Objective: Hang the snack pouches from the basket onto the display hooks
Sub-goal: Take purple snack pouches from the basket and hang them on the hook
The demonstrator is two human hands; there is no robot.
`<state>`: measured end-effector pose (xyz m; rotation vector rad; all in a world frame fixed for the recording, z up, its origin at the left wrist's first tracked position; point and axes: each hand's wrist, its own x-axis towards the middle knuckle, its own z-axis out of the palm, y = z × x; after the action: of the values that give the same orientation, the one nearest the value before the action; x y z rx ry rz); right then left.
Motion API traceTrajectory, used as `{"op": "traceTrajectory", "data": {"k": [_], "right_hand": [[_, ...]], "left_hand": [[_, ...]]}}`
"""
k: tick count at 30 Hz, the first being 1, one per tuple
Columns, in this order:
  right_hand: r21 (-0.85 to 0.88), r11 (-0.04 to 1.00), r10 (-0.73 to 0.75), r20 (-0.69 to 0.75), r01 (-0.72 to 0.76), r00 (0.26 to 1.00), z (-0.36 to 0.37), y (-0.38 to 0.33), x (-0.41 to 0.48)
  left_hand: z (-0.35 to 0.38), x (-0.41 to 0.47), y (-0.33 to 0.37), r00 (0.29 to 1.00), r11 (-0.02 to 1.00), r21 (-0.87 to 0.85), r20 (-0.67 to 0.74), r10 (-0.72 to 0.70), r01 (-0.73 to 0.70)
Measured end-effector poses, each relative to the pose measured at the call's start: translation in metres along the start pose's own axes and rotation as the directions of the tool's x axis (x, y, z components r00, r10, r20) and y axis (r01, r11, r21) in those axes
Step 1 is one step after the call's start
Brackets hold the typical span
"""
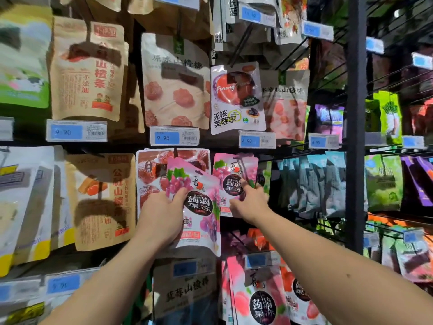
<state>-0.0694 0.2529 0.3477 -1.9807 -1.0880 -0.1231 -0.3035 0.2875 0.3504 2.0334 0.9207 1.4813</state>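
Note:
My left hand (161,214) grips a pink grape-jelly snack pouch (199,202) by its left edge and holds it tilted in front of the display wall. To its right, matching pink pouches (230,177) hang on a display hook (243,168). My right hand (249,202) presses on the lower part of those hanging pouches, fingers wrapped round their right edge. The basket is out of view.
Snack pouches on hooks cover the whole wall, with blue price tags (174,137) under each row. A dark upright post (356,113) divides the rack at the right. Peach-jelly pouches (257,299) hang just below my hands, and red-fruit pouches (152,174) behind the held pouch.

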Motion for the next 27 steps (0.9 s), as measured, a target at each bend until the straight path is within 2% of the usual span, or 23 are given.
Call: {"op": "traceTrajectory", "data": {"k": [3, 6, 8, 10, 11, 13, 16, 22, 27], "right_hand": [[0.117, 0.989, -0.069, -0.161, 0.088, 0.985, -0.012, -0.013, -0.023], [0.153, 0.972, -0.148, -0.185, 0.177, 0.972, -0.022, -0.019, -0.05], [0.316, 0.928, -0.185, -0.063, 0.196, 0.981, -0.034, -0.019, -0.067], [0.533, 0.84, -0.193, 0.125, 0.099, 0.973, -0.045, -0.016, -0.082], [0.557, 0.826, -0.207, 0.157, 0.086, 0.966, -0.047, -0.011, -0.085], [0.562, 0.817, -0.231, 0.117, 0.127, 0.966, -0.049, 0.0, -0.085], [0.559, 0.817, -0.188, 0.026, 0.142, 0.982, -0.057, 0.003, -0.081], [0.519, 0.843, -0.132, -0.056, 0.141, 0.99, -0.078, 0.015, -0.067], [0.503, 0.859, -0.079, -0.053, 0.095, 0.995, -0.082, 0.01, -0.055]], "left_hand": [[0.008, -0.003, 0.008, 1.0, 1.0, -0.016, -0.019, -0.014, 0.014], [0.019, -0.002, 0.019, 0.997, 0.992, -0.104, -0.026, -0.068, 0.065], [0.027, -0.004, 0.028, 0.994, 0.987, -0.125, -0.033, -0.107, 0.102], [0.035, -0.005, 0.038, 0.99, 0.98, -0.15, -0.039, -0.137, 0.13], [0.039, -0.007, 0.042, 0.987, 0.975, -0.166, -0.03, -0.156, 0.149], [0.046, -0.01, 0.048, 0.989, 0.972, -0.186, -0.01, -0.145, 0.14], [0.051, -0.013, 0.051, 0.996, 0.986, -0.139, 0.012, -0.092, 0.093], [0.038, -0.006, 0.043, 0.99, 0.985, -0.104, -0.009, -0.14, 0.139], [0.029, -0.001, 0.032, 0.989, 0.977, -0.157, -0.017, -0.145, 0.141]]}}
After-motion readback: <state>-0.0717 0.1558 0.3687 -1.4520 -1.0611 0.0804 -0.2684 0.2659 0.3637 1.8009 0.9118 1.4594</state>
